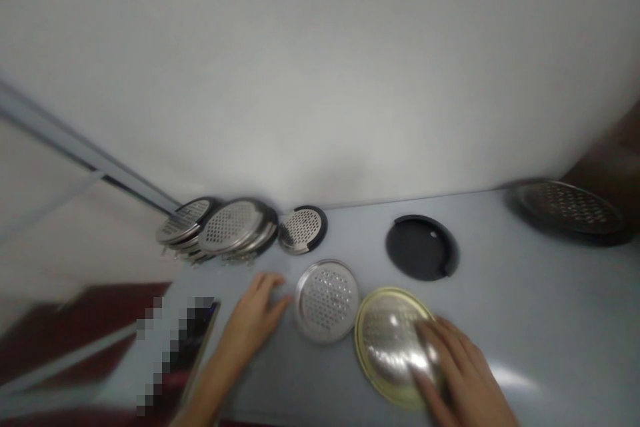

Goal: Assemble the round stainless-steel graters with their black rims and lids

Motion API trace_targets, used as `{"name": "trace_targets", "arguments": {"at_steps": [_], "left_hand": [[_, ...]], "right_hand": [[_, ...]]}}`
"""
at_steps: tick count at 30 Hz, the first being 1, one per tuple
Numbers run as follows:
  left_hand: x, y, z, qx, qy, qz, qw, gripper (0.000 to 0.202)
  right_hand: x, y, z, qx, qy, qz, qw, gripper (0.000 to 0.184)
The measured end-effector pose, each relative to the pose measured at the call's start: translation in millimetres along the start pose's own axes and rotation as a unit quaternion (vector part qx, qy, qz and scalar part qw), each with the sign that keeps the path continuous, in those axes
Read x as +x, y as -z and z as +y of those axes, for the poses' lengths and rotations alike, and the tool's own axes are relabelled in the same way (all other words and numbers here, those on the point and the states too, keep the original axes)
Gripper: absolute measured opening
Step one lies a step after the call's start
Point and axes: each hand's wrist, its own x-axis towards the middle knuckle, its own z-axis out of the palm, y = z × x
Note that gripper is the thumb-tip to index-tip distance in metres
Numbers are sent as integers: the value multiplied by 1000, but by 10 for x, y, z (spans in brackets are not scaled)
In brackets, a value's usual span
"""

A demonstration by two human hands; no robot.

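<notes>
My right hand (463, 367) is at the right side of a shiny round metal lid-like disc (385, 347) with a yellow rim, thumb and fingers over its face and edge. Motion blurs these fingers. To its left, a round perforated metal disc (327, 301) lies on the table, close to the yellow rim. My left hand (257, 310) is just left of this perforated disc, thumb and fingers apart, holding nothing. Behind the yellow-rimmed disc lies a round black tray (423, 248) with a raised rim along part of its edge.
Against the wall stand leaning stacks of perforated metal discs (233, 225) with black edging. Nearby is a single disc (301, 230) in a black holder. A dark perforated disc (570, 208) lies far right. A dark flat device (200, 340), partly pixelated, is left on the grey table (550, 320).
</notes>
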Motion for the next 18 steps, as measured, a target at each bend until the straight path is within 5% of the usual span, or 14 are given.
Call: {"name": "trace_targets", "arguments": {"at_steps": [4,7,12,15,18], "left_hand": [[-322,-286,215,-37,-103,-107,988,18],[-445,-431,267,-27,-116,-118,986,14],[-419,-164,389,-75,-101,61,990,20],[-338,31,561,-158,-18,188,969,22],[-235,-46,746,-352,61,154,921,38]], "right_hand": [[-46,16,-35,45,-54,-36,997,51],[-48,47,-61,72,-81,-46,993,51],[-32,82,-68,108,-109,-57,987,54],[-33,79,-53,114,-108,-65,985,55],[-45,60,-32,106,-103,-72,986,61]]}}
